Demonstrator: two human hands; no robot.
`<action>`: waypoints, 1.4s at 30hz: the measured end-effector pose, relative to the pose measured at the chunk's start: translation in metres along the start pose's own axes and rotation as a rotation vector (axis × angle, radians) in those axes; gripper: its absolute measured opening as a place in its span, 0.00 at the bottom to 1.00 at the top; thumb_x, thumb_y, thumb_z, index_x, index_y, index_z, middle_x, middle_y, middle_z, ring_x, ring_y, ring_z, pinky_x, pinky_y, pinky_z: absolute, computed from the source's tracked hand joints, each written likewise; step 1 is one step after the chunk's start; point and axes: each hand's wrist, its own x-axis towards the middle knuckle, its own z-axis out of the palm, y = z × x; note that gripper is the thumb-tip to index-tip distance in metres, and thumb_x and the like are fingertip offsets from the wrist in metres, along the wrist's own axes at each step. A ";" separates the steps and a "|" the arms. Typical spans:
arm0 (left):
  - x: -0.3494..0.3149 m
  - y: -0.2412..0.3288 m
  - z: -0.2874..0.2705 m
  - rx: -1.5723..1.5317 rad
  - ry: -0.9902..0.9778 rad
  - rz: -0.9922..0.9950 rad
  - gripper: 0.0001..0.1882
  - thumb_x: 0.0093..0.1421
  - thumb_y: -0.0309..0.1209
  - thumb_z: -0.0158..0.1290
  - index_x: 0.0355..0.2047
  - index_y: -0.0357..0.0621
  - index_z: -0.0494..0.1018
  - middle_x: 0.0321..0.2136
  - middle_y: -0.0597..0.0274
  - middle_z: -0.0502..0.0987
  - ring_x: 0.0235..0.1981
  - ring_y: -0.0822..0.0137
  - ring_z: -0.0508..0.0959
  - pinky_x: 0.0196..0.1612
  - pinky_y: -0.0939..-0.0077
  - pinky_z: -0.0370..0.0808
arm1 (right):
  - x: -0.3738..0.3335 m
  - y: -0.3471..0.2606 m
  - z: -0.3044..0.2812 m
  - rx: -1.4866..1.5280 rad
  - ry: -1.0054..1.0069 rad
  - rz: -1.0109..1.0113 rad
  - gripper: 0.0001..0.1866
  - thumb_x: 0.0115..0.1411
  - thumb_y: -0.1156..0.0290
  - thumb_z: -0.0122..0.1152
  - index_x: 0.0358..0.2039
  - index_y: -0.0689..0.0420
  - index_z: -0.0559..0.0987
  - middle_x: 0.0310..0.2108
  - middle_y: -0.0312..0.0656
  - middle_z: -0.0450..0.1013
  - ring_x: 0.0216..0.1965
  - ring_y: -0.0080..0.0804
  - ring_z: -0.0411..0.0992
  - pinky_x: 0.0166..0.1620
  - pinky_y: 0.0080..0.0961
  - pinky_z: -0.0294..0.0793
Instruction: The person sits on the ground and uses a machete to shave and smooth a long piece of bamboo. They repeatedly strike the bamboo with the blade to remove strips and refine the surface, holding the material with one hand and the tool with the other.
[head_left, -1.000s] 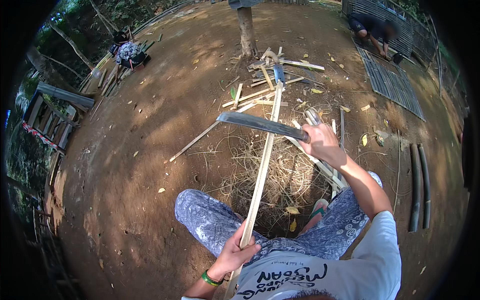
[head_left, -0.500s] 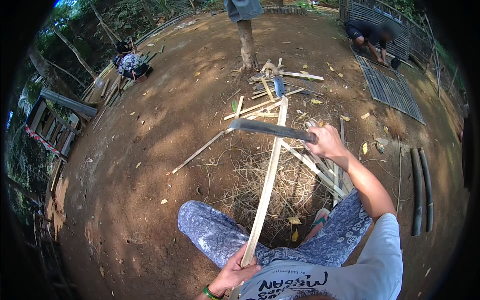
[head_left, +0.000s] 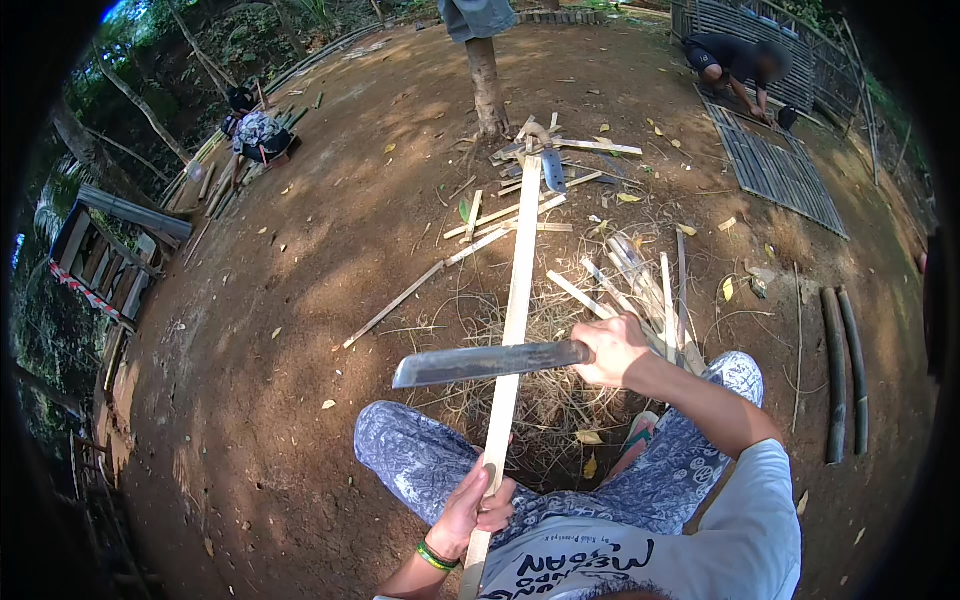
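Observation:
My right hand (head_left: 612, 350) is closed round the handle of a machete (head_left: 470, 363). Its wide dark blade points left and lies across a long pale bamboo strip (head_left: 522, 270), in front of my knees. Lower down, my left hand (head_left: 470, 510) is wrapped round the same strip near its close end, beside my lap. The strip slants away from me, its far tip over the wood pile by the tree. Thin curly shavings (head_left: 480, 320) cover the ground under the blade and between my legs.
Cut bamboo slats (head_left: 640, 285) lie beyond my right hand. A second blade (head_left: 553, 170) rests on the pile by the tree trunk (head_left: 487, 90). Two dark poles (head_left: 832, 375) lie at right. Two people crouch farther off, one at a slatted bamboo panel (head_left: 780, 170).
The machete has come down the strip toward me, with my right hand moving nearer and left. The strip's far end has swung left and reaches farther away; my left hand still grips it.

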 end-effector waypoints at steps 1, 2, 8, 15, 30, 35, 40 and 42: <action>0.004 0.002 0.001 0.032 0.024 0.005 0.27 0.74 0.45 0.37 0.71 0.65 0.47 0.22 0.71 0.55 0.15 0.81 0.53 0.16 0.88 0.53 | -0.005 -0.007 0.003 -0.008 -0.074 -0.020 0.10 0.46 0.66 0.64 0.26 0.53 0.74 0.19 0.39 0.73 0.20 0.42 0.74 0.27 0.41 0.71; 0.006 0.004 0.003 0.040 0.016 0.005 0.27 0.74 0.45 0.37 0.71 0.65 0.46 0.22 0.71 0.55 0.15 0.81 0.53 0.16 0.88 0.53 | -0.010 -0.012 0.003 -0.015 -0.149 -0.041 0.12 0.45 0.64 0.65 0.29 0.52 0.73 0.22 0.38 0.74 0.23 0.42 0.76 0.29 0.43 0.73; -0.002 0.007 0.008 0.035 -0.008 0.031 0.29 0.74 0.46 0.38 0.72 0.65 0.45 0.22 0.72 0.54 0.15 0.81 0.52 0.16 0.88 0.52 | 0.009 0.022 -0.011 -0.152 -0.087 0.040 0.14 0.45 0.63 0.66 0.31 0.52 0.75 0.20 0.37 0.74 0.24 0.42 0.77 0.30 0.44 0.74; -0.022 0.001 0.013 0.064 -0.029 -0.039 0.29 0.75 0.44 0.36 0.72 0.65 0.44 0.22 0.72 0.53 0.16 0.81 0.51 0.17 0.87 0.50 | 0.032 0.072 -0.049 -0.140 0.141 0.255 0.06 0.49 0.68 0.62 0.24 0.56 0.76 0.14 0.44 0.71 0.15 0.41 0.72 0.23 0.39 0.72; -0.013 -0.001 0.004 0.105 0.057 -0.004 0.30 0.74 0.45 0.38 0.72 0.62 0.44 0.21 0.72 0.52 0.15 0.81 0.50 0.16 0.86 0.49 | 0.029 0.052 -0.040 -0.112 0.061 0.247 0.07 0.50 0.65 0.62 0.23 0.54 0.75 0.16 0.44 0.74 0.17 0.43 0.73 0.25 0.43 0.73; -0.021 -0.006 0.006 0.127 0.033 -0.043 0.29 0.75 0.44 0.36 0.72 0.61 0.44 0.21 0.72 0.52 0.15 0.81 0.50 0.16 0.85 0.49 | 0.027 0.055 -0.034 -0.128 0.001 0.113 0.05 0.49 0.68 0.60 0.22 0.54 0.75 0.14 0.42 0.72 0.15 0.41 0.73 0.24 0.40 0.73; -0.014 -0.003 0.004 0.058 0.054 -0.051 0.27 0.76 0.40 0.33 0.72 0.60 0.44 0.22 0.72 0.53 0.15 0.81 0.51 0.16 0.86 0.49 | 0.040 0.085 -0.040 -0.253 0.093 0.269 0.05 0.48 0.71 0.61 0.20 0.56 0.74 0.12 0.45 0.70 0.14 0.44 0.70 0.22 0.39 0.70; -0.019 -0.007 -0.001 0.027 0.081 -0.033 0.27 0.76 0.40 0.33 0.72 0.60 0.44 0.22 0.72 0.53 0.15 0.81 0.51 0.17 0.86 0.49 | 0.032 0.065 -0.029 -0.129 0.001 -0.039 0.06 0.45 0.71 0.62 0.19 0.54 0.73 0.13 0.41 0.70 0.15 0.42 0.71 0.22 0.39 0.70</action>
